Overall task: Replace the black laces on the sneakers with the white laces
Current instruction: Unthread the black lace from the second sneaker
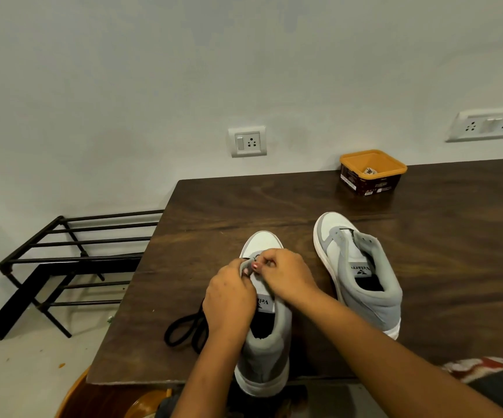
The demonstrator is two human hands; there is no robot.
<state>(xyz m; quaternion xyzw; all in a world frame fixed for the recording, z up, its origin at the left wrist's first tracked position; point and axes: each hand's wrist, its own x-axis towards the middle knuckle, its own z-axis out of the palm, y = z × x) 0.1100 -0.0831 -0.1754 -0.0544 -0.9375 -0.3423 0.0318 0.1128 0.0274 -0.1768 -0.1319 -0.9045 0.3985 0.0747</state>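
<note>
Two grey and white sneakers stand on a dark wooden table (274, 200), toes pointing away from me. The left sneaker (264, 354) is right in front of me, its heel at the table's near edge. My left hand (229, 300) and my right hand (286, 276) are both at its lower eyelets, fingers curled and pinching the grey eyelet flap and black lace there; the lace between my fingers is mostly hidden. A loose black lace (184, 328) lies in loops left of this shoe. The right sneaker (362, 276) stands apart with almost no lace showing.
An orange-rimmed tub (372, 171) with something white inside sits at the table's far side by the wall. A black metal rack (72, 257) stands on the floor to the left. Wall sockets are behind the table. A wooden stool edge shows below me.
</note>
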